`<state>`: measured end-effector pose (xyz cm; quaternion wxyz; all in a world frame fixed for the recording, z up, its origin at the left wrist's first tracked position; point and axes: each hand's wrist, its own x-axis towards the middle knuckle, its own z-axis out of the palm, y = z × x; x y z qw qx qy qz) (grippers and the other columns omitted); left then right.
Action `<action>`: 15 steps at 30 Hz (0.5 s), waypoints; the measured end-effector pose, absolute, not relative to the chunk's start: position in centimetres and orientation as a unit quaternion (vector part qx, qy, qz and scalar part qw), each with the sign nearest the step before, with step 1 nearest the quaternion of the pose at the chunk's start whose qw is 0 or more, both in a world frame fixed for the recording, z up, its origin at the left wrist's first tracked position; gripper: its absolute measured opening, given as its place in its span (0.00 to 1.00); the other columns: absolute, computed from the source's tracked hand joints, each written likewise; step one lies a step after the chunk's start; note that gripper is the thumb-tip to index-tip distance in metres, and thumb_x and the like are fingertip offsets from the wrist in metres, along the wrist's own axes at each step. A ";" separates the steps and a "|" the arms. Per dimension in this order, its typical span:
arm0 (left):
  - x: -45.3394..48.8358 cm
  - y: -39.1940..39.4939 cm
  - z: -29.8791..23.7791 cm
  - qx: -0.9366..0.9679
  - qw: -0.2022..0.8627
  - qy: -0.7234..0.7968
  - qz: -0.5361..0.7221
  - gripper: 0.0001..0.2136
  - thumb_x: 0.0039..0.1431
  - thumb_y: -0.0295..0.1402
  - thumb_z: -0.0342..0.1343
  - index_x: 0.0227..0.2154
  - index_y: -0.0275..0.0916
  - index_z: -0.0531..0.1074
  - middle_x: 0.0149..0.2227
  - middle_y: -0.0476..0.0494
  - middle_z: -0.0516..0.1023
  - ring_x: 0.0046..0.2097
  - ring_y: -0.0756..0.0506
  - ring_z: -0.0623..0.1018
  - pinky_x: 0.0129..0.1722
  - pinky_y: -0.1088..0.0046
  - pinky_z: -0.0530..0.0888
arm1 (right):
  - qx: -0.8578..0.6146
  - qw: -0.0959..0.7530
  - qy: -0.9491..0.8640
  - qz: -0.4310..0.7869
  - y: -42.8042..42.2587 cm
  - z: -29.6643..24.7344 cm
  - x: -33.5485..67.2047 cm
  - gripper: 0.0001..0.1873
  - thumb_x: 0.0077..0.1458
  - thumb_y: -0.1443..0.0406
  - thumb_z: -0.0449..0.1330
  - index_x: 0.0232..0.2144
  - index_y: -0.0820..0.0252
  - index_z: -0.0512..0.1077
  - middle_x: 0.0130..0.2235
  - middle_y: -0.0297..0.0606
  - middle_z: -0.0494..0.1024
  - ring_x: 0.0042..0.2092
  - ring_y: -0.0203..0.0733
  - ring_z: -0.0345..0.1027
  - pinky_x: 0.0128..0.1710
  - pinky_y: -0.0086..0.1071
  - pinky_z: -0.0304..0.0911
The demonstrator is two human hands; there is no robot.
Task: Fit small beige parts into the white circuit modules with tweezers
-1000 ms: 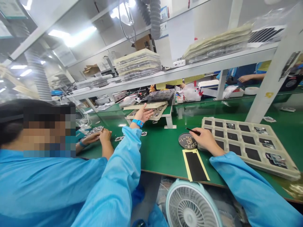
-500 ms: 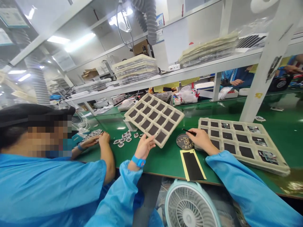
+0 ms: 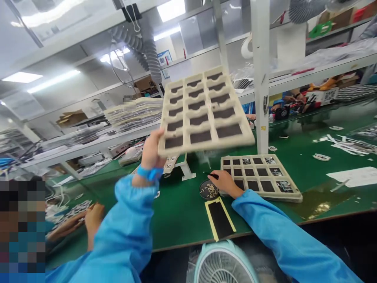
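Note:
My left hand (image 3: 152,149) grips the near left corner of an empty beige compartment tray (image 3: 204,112) and holds it up in the air, above the green table (image 3: 182,208). My right hand (image 3: 225,182) rests on the table with its fingers closed on a thin black tool (image 3: 212,175), beside a round black dish (image 3: 208,190) of small parts. It touches the left edge of a second beige tray (image 3: 260,177) that lies flat, with a few parts in its far and right cells. A black strip on yellow backing (image 3: 220,218) lies in front of the dish.
A white shelf post (image 3: 261,74) stands just behind the flat tray. A co-worker sits at my left, hands (image 3: 88,218) on small parts. A pale blue fan (image 3: 225,265) sits below the table edge. Loose parts and paper (image 3: 350,177) lie at the right; stacked trays (image 3: 134,114) fill the shelf.
My left hand has lifted the empty tray higher and swung it to the right, over the table. The view has turned to the right. My right hand stays by the dish.

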<state>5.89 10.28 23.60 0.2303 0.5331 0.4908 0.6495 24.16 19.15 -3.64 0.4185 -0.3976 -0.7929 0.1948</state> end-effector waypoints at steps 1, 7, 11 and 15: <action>6.5 13.0 26.7 0.564 0.250 0.455 0.642 0.20 0.66 0.45 0.48 0.48 0.40 0.79 0.38 0.41 0.82 0.42 0.40 0.83 0.38 0.64 0.82 | -0.406 0.408 -0.792 0.203 19.4 -3.4 24.0 0.17 0.69 0.54 0.59 0.43 0.63 0.77 0.41 0.40 0.80 0.42 0.40 0.76 0.45 0.36 0.72; 8.5 23.2 34.5 0.536 0.135 0.502 0.665 0.29 0.72 0.51 0.39 0.63 0.35 0.65 0.62 0.30 0.71 0.59 0.36 0.76 0.53 0.58 0.78 | -0.432 0.398 -0.778 0.221 19.3 -2.6 23.8 0.14 0.66 0.56 0.59 0.37 0.55 0.81 0.37 0.36 0.83 0.41 0.42 0.76 0.39 0.30 0.62; 11.1 23.0 29.5 0.636 -0.246 0.415 0.602 0.23 0.68 0.45 0.50 0.63 0.44 0.67 0.71 0.40 0.59 0.73 0.36 0.56 0.72 0.56 0.57 | -0.436 0.395 -0.776 0.226 19.2 -2.6 23.8 0.13 0.64 0.55 0.59 0.37 0.54 0.82 0.36 0.35 0.83 0.40 0.42 0.75 0.36 0.29 0.58; 13.9 24.2 28.0 0.720 -0.327 0.369 0.488 0.19 0.67 0.41 0.53 0.59 0.48 0.72 0.71 0.43 0.60 0.74 0.35 0.53 0.73 0.53 0.49 | -0.438 0.387 -0.778 0.229 19.3 -2.7 23.7 0.13 0.64 0.55 0.59 0.38 0.52 0.81 0.37 0.34 0.83 0.40 0.42 0.75 0.35 0.29 0.56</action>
